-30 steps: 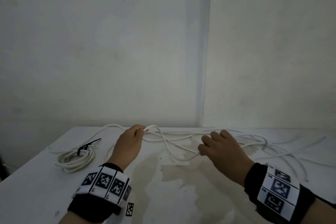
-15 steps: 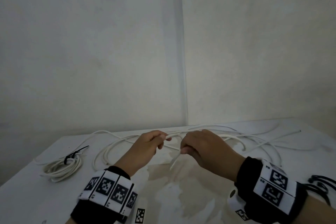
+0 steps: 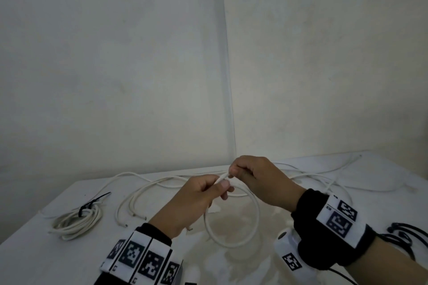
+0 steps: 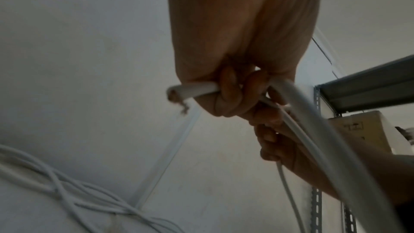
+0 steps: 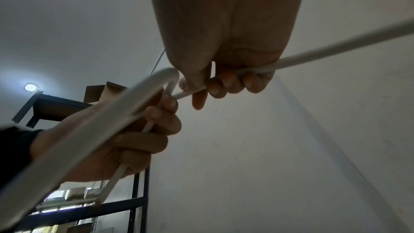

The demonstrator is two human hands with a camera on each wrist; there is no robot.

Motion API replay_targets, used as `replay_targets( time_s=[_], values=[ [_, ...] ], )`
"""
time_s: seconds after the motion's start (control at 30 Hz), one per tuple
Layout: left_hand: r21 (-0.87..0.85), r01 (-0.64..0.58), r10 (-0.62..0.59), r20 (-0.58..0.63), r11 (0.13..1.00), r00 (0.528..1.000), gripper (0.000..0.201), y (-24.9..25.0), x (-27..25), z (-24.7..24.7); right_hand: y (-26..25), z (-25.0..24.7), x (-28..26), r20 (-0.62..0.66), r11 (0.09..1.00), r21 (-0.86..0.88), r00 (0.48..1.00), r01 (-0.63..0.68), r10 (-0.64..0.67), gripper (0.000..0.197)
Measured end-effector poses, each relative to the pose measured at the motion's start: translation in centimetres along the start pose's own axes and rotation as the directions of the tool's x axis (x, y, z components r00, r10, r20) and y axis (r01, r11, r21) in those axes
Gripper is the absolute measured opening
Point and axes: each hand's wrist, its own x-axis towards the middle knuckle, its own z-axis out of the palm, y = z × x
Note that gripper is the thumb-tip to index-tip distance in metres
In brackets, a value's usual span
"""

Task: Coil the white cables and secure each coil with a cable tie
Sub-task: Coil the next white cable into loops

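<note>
black cable ties (image 3: 404,236) cut off at right edge, white cable (image 4: 325,148) blurred near lens

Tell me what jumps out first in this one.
Both hands meet mid-frame above the table: the left hand and right hand grip a white cable, one loop hanging beneath them. At far left lies a finished coil bound with a black cable tie.

Loose cables (image 3: 148,188) and a tied coil (image 3: 74,222) crowd the table's (image 3: 34,257) left half.
</note>
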Motion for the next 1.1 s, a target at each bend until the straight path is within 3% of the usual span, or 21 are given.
replay_targets(
  time_s=[0.17, 0.47, 0.73, 1.1],
  values=[
    [0.003, 0.015, -0.015, 0.003, 1.000, 1.000, 0.035, -0.4, 0.0, -0.4, 0.2, 0.0, -0.1, 0.015, 0.995, 0.036, 0.996, -0.093, 0.093, 0.024],
    [-0.009, 0.025, -0.025, 0.003, 1.000, 1.000, 0.028, -2.1, 0.8, -1.4, -0.4, 0.5, -0.4, 0.161, 0.988, 0.103, 0.982, -0.120, 0.102, 0.029],
    [-0.012, 0.020, -0.022, -0.137, 1.000, 0.990, 0.018, -4.0, 1.0, -2.0, -0.7, 2.2, 0.4, 0.238, 0.949, 0.240, 0.960, -0.206, 0.148, 0.026],
    [-0.040, 0.017, -0.026, -0.217, 0.999, 0.976, 0.010, -4.7, 0.7, -2.7, -1.0, 2.9, 1.1, 0.241, 0.935, 0.282, 0.959, -0.215, 0.148, 0.028]
  ],
)
